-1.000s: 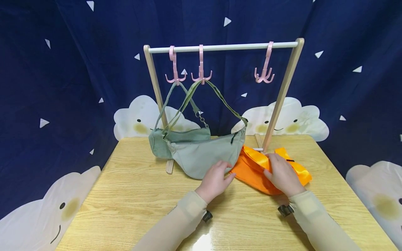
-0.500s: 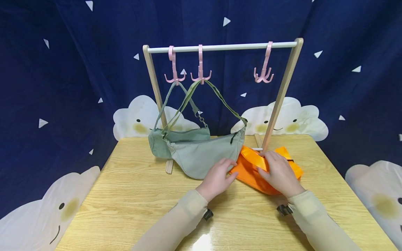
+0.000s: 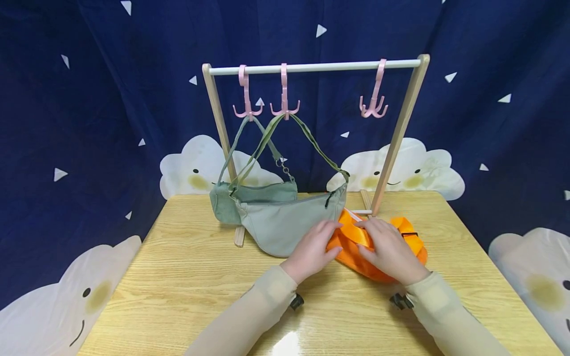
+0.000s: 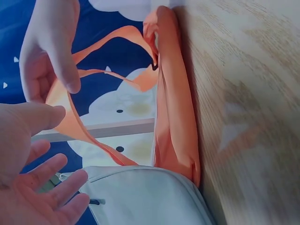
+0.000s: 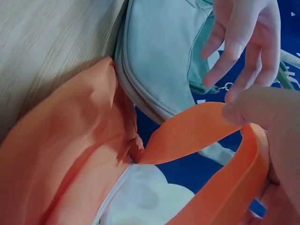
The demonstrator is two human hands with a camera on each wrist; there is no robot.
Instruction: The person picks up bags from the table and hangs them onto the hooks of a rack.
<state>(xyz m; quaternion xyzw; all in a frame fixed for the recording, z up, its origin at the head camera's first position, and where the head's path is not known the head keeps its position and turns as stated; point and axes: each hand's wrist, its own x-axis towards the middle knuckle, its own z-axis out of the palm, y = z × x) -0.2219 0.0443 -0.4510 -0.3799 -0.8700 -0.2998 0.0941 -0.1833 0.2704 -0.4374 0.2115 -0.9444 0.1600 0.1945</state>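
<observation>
An orange bag (image 3: 354, 259) lies on the table at right, its wide strap (image 5: 187, 131) lifted into a loop. My right hand (image 3: 392, 249) holds that strap between thumb and fingers, as the right wrist view shows. Close by on the left is my left hand (image 3: 310, 250), fingers spread and loosely bent, in front of the pale green bag (image 3: 289, 225). In the left wrist view its thumb (image 4: 47, 115) is near the strap; whether they touch I cannot tell.
A wooden rack with a white bar (image 3: 329, 67) carries pink hooks. The pale green bag hangs from the middle hook (image 3: 285, 99), a darker green bag (image 3: 224, 205) from the left hook (image 3: 248, 101). No bag is on the right hook (image 3: 375, 101).
My right hand has shifted slightly left with the strap, and the orange bag has bunched up. My left hand has moved a little up and right, nearer the strap.
</observation>
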